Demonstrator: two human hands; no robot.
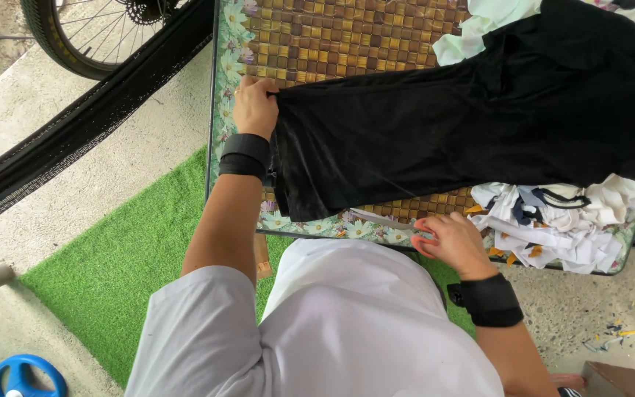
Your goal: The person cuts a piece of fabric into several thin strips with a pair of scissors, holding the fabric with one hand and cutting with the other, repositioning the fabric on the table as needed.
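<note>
Item: black garment (435, 125), a soft, limp knit, spread flat on the tabletop (317, 44), running from your left hand away to the far right.

Handling, by judgement: light, floppy, no stiffness at all; it will sag, fold and drag wherever it is unsupported. The matte cloth looks grippy rather than slick, and the woven mat under it should hold it in place. Not fragile. Take it at an edge or corner, pinching a fold of cloth; a grip mid-panel only bunches it.

Left hand (256, 106): fingers closed on the garment's near-left corner, pressing it down at the tabletop's flowered border.

Right hand (456, 241): at the near edge of the tabletop, just below the garment's lower hem, fingers wrapped through the orange handles of a pair of scissors (406, 223); the blades point left, toward your other hand.

Nearby: heap of white cloth scraps (567, 228) just right of your right hand; pale green cloth (479, 29) beyond the garment; green turf mat (112, 272) underfoot.
</note>
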